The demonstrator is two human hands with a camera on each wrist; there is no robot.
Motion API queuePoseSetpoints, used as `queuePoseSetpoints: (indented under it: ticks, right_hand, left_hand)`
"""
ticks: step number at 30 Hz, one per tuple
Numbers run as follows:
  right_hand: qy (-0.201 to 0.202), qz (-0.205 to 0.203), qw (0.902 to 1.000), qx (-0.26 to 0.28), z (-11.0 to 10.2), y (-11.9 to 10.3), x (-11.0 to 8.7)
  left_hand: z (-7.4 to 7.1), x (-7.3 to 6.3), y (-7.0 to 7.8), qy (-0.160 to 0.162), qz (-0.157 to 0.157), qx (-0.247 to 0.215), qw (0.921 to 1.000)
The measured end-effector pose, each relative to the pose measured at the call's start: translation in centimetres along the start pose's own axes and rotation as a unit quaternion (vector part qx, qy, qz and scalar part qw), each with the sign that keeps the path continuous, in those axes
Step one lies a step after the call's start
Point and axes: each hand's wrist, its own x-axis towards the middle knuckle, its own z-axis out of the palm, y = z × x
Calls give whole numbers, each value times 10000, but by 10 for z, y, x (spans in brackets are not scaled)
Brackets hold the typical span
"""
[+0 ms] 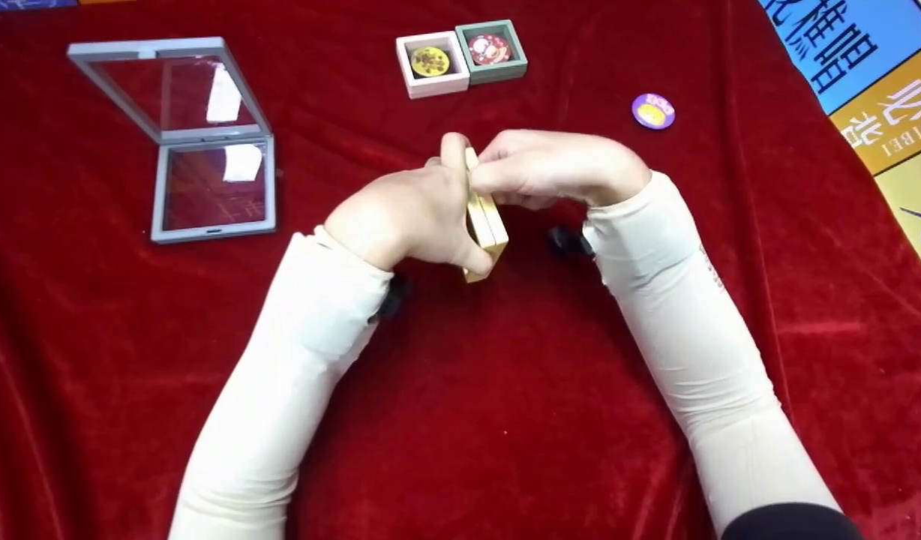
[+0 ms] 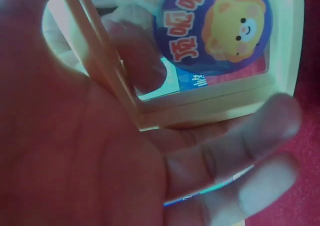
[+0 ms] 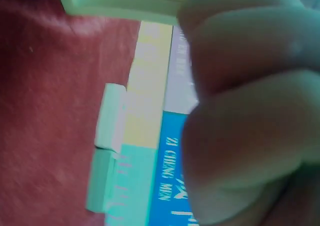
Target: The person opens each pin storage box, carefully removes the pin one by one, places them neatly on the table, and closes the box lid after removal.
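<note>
A yellow, clear-windowed display frame (image 1: 493, 223) is held on edge above the red cloth. My left hand (image 1: 412, 214) grips it from the left, the thumb at its near end and a finger at the far end. My right hand (image 1: 554, 166) pinches its top edge near the far end. A purple badge (image 2: 240, 33) with a yellow animal face shows in the frame's window in the left wrist view. Through the window, fingertips appear on the far side. In the right wrist view, curled fingers (image 3: 245, 51) lie against the frame's edge, and the thumb's contact is hidden.
A grey frame (image 1: 269, 184) stands unfolded at the left. Pink (image 1: 434, 88) and green (image 1: 502, 73) small boxes, each with a round badge, sit side by side at the back. Another purple badge (image 1: 653, 111) lies at the right, near a printed colored sheet (image 1: 880, 112).
</note>
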Motion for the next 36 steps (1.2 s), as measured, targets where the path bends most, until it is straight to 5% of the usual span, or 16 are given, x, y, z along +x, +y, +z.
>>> queuePoseSetpoints:
  ticks: [3,6,10,36]
  right_hand:
    - [554,198,9856,-1584,2,-12,-9]
    - [1094,462,9466,-2999,4,-24,-20]
    - [1549,393,9251,-3444,7,-29,-31]
    - [918,472,9488,-2984,13,-22,-22]
  left_hand:
    - [1,-1,1,3,21,-7,10000]
    - [0,-3,2,56,-41,2,10000]
    - [0,-2,4,91,-98,18,9999]
    - [1,0,2,-72,-38,204,9998]
